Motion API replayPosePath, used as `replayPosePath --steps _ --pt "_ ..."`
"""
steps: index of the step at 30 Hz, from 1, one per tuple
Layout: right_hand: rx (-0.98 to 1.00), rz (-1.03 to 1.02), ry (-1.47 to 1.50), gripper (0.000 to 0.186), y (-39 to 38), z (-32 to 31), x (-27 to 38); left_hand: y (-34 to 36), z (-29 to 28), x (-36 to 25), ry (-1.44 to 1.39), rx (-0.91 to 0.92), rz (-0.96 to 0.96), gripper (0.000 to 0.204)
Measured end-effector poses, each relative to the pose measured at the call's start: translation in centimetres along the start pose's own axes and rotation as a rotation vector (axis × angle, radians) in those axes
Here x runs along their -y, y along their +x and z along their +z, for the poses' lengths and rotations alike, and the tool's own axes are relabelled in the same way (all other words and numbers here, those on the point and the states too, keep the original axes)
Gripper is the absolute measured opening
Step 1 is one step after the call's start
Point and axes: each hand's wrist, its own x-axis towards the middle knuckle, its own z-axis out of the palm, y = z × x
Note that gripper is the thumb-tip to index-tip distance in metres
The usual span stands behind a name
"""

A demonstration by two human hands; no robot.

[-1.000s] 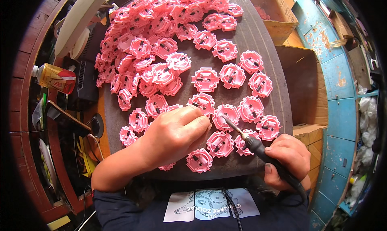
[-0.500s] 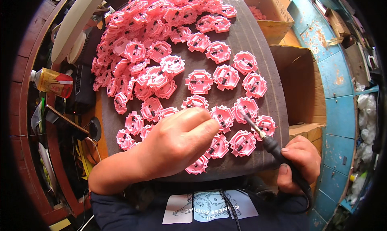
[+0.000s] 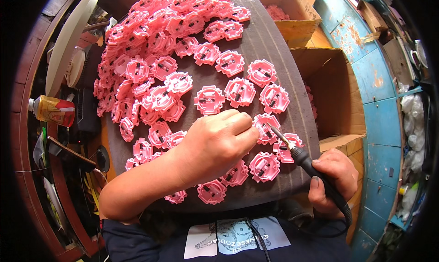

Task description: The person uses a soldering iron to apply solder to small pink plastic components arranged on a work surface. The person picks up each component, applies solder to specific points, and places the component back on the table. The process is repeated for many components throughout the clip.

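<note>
Soldering iron [image 3: 300, 157], over table edge [image 3: 314, 141]; perhaps touching pink part [image 3: 263, 125]

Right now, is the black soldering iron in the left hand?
No, the right hand holds the black soldering iron, its tip slanting toward a pink part beside the left hand.

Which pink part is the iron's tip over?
The pink part immediately right of the left hand; the soldering iron's shaft, not its tip, overlaps the lower-right neighbour.
</note>
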Motion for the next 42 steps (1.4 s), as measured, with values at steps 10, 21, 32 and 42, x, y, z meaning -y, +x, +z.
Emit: replayPosePath --steps 10,21,32,42 --pt "0.030 0.009 0.019 0.030 0.0 -0.1 -0.2 0.3 0.1 0.2 -0.020 0.006 0.004 0.026" --pt "0.041 0.026 0.040 0.030 -0.1 -0.3 -0.2 0.6 0.3 0.3 -0.024 0.007 0.006 0.023" --pt "0.023 0.016 0.033 0.029 -0.1 -0.3 -0.4 0.4 0.5 0.3 -0.012 -0.052 -0.010 0.019" --pt "0.048 -0.013 0.087 0.029 0.3 -0.2 -0.2 -0.7 -0.3 0.4 -0.028 -0.003 -0.031 0.021"
